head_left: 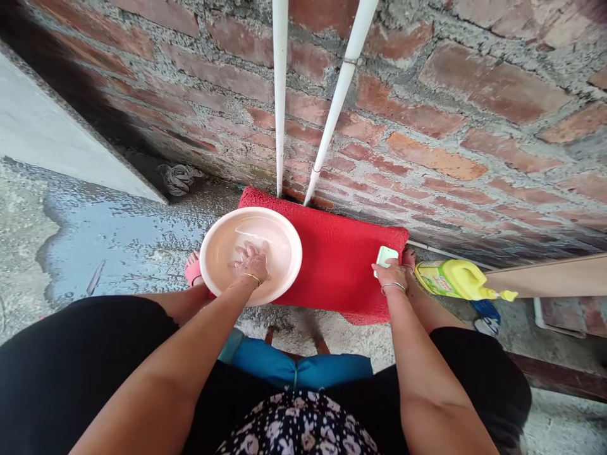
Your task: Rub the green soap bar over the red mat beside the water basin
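Observation:
My left hand (251, 262) is dipped in the water of a pale pink plastic basin (205, 272), its fingers spread and holding nothing. The basin stands on the left end of a red mat (332, 259). At the mat's right end, my right hand (392, 272) grips a small pale green block (386, 255) with rounded corners; whether it is a brush or a bar of soap I cannot tell. The hand covers its lower part. The red mat has a rough, towel-like edge, and its middle looks dark and wet.
A yellow jug (450, 278) with a label lies on its side by my right foot. Two white pipes (281, 95) run down the brick wall (408, 107) behind the mat. A grey rag (177, 179) lies left of the basin on wet concrete (118, 234). Blue cloth (265, 361) is close to my lap.

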The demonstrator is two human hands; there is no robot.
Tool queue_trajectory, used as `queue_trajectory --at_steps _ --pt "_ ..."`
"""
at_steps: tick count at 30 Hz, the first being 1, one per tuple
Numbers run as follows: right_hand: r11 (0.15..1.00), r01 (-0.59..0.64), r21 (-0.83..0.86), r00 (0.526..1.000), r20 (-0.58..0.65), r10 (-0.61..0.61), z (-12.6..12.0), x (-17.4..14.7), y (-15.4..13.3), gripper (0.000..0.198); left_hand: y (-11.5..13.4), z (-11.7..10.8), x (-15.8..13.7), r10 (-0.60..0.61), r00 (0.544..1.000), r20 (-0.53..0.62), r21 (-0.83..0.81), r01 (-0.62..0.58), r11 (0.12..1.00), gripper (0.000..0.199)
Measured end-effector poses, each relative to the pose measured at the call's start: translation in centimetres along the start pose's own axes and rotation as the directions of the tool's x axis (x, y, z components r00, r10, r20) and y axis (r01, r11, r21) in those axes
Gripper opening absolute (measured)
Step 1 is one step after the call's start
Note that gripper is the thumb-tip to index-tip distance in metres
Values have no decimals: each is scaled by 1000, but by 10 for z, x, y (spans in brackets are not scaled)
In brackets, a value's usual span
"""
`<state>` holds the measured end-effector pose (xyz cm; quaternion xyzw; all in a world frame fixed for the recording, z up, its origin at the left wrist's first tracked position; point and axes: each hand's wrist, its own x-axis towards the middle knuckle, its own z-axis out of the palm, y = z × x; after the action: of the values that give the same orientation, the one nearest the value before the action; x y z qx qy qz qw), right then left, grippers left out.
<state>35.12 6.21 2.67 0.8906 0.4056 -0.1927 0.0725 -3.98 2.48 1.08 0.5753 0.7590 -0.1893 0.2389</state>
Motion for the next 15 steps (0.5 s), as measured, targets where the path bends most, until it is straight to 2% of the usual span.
queue_trajectory --at_steps 2,4,9,12,15 --pt "995 99 -3 995 28 -98 6 -15 -34 57 1 -1 1 -9 1000 12 3 8 1000 111" --pt "972 234 -6 970 68 -233 16 -33 -74 55 0 -1 2 -4 1000 16 -5 4 1000 111" --pt "847 531 -19 838 155 -522 38 -80 -163 50 -1 2 4 0 1000 20 -2 0 1000 110" --pt "796 604 -41 789 178 -589 40 -87 -183 46 -1 3 6 -13 1000 25 13 13 1000 112" --pt "819 566 -91 819 174 -547 31 -66 -164 48 -1 3 5 3 1000 5 3 -3 1000 112"
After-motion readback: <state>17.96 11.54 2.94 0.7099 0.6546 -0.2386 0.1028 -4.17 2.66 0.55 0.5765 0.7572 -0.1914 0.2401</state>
